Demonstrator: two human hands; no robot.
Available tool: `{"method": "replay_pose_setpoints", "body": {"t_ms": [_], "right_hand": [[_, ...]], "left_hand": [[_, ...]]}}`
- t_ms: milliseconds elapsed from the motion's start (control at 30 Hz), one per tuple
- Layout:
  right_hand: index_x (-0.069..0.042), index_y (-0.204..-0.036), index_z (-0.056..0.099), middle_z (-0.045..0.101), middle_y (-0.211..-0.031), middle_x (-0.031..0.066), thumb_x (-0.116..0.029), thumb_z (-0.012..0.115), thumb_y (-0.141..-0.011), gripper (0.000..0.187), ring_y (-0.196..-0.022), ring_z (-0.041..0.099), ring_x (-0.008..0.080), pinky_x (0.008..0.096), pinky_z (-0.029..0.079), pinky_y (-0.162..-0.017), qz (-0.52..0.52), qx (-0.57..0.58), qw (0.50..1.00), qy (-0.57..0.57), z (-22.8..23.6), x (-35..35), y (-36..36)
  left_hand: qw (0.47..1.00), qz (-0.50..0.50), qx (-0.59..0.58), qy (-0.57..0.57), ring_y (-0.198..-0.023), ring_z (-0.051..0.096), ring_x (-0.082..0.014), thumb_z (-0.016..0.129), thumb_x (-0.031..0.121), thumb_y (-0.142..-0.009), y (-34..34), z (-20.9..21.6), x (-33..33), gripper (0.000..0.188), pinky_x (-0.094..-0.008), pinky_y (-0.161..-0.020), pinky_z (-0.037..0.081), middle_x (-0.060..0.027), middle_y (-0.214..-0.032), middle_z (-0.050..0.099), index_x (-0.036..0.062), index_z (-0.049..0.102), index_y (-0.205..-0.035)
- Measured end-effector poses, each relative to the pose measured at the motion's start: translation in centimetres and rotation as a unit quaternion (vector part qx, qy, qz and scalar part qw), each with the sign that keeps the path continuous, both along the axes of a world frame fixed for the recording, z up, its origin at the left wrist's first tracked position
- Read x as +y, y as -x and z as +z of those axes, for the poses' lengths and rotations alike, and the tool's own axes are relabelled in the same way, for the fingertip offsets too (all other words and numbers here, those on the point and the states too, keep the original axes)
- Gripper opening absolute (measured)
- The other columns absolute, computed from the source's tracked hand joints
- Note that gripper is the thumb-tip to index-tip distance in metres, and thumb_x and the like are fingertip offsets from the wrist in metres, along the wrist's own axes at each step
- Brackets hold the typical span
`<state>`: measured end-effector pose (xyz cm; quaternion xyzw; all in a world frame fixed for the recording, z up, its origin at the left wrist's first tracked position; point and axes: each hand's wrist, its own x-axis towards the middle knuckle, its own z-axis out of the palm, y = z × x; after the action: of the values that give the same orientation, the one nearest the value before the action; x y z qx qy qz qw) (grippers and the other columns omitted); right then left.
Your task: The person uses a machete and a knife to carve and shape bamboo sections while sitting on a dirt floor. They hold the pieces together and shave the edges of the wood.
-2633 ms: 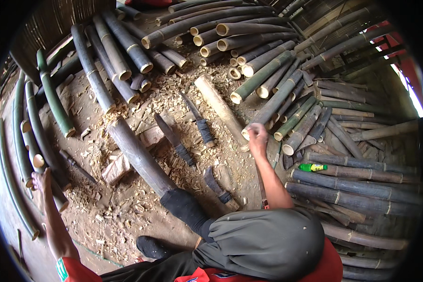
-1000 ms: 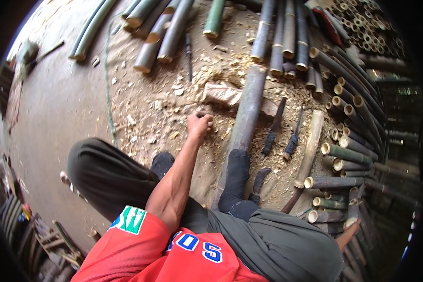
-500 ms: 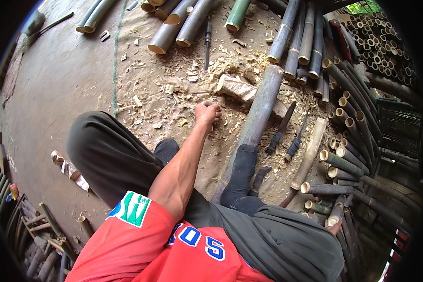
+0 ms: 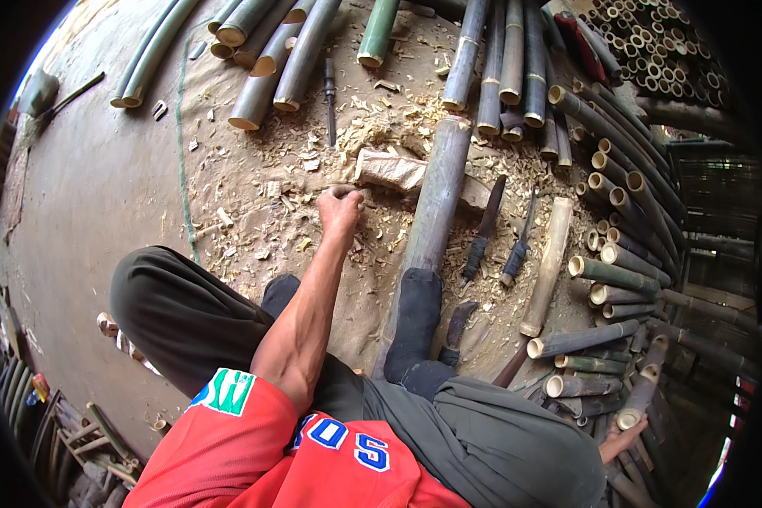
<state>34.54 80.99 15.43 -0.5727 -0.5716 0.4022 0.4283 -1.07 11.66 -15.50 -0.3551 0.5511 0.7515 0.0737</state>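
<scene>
My left hand (image 4: pixel 341 209) is curled into a loose fist above the ground among wood shavings, and no tool sticks out of it. It is beside a short wooden block (image 4: pixel 389 169). At the far lower right my right hand (image 4: pixel 623 440), partly hidden behind my knee, grips the lower end of a short bamboo piece (image 4: pixel 640 394). A thick bamboo pole (image 4: pixel 438 190) lies over the block, with my dark-socked foot (image 4: pixel 416 317) against its near part. To its right lie two knives with wrapped handles, one a broad blade (image 4: pixel 488 224), the other narrow (image 4: pixel 521 237).
A small curved blade (image 4: pixel 459 326) lies beside my foot, near a pale bamboo length (image 4: pixel 548 271). Cut bamboo tubes (image 4: pixel 610 271) crowd the right side. More poles (image 4: pixel 309 55) lie at the back, near a chisel-like tool (image 4: pixel 330 102).
The view has turned to the right, so the ground things appear further left. My right hand and its bamboo piece show more fully beside my knee. My left hand stays curled.
</scene>
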Motion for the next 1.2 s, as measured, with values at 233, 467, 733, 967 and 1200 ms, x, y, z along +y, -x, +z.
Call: {"method": "replay_pose_setpoints", "body": {"t_ms": [233, 467, 733, 967, 1200], "right_hand": [[-0.006, -0.138, 0.066, 0.065, -0.135, 0.0108, -0.042, 0.07, -0.097, 0.054, -0.118, 0.064, 0.0262, 0.0445, 0.058, -0.088, 0.02, -0.085, 0.923, -0.374, 13.7, -5.1, 2.4], [0.0, -0.146, 0.055, 0.059, -0.14, 0.0184, -0.035, 0.063, -0.094, 0.064, -0.128, 0.059, 0.0321, 0.0474, 0.049, -0.108, 0.401, 0.071, 0.884, -0.23, 15.8, -11.8, 17.5], [-0.002, -0.134, 0.056, 0.059, -0.119, 0.0091, -0.046, 0.07, -0.086, 0.067, -0.109, 0.058, 0.017, 0.0296, 0.044, -0.097, 0.661, -0.087, 0.714, -0.214, 12.7, -26.1, 36.2], [-0.007, -0.142, 0.049, 0.063, -0.127, 0.0077, -0.042, 0.061, -0.101, 0.056, -0.118, 0.064, 0.0219, 0.0346, 0.052, -0.097, 0.699, 0.033, 0.713, 0.049, 3.5, -26.8, 35.2], [-0.006, -0.164, 0.027, 0.059, -0.145, 0.011, -0.018, 0.097, -0.071, 0.117, -0.132, 0.058, 0.0276, 0.0425, 0.045, -0.114, 0.664, -0.077, 0.668, 0.328, -14.5, -39.3, 18.4]], "left_hand": [[0.956, -0.063, 0.238, 0.162, -0.096, 0.073, -0.0212, 0.078, 0.014, -0.086, 4.3, 8.5, 3.9, 0.038, -0.0343, -0.085, 0.062, -0.0135, -0.105, 0.075, -0.0007, 0.069, -0.119], [0.718, -0.248, 0.506, 0.408, -0.144, 0.047, -0.0349, 0.093, 0.036, -0.068, 1.5, 27.4, 6.0, 0.104, -0.052, -0.123, 0.037, -0.0168, -0.15, 0.054, 0.011, 0.043, -0.155], [0.731, -0.36, 0.398, 0.422, -0.128, 0.058, -0.0348, 0.095, 0.024, -0.058, -4.0, 19.7, 9.1, 0.104, -0.0474, -0.108, 0.044, -0.0156, -0.135, 0.061, 0.013, 0.046, -0.149], [0.84, -0.387, 0.291, 0.246, -0.114, 0.067, -0.0406, 0.087, 0.028, -0.063, -4.2, 21.4, 10.4, 0.086, -0.0484, -0.1, 0.052, -0.0233, -0.121, 0.068, 0.0034, 0.052, -0.138], [0.889, -0.331, 0.249, 0.198, -0.112, 0.066, -0.0462, 0.087, 0.035, -0.069, -4.3, 21.1, 15.2, 0.084, -0.0507, -0.097, 0.052, -0.0307, -0.118, 0.066, -0.0055, 0.05, -0.132]]}}
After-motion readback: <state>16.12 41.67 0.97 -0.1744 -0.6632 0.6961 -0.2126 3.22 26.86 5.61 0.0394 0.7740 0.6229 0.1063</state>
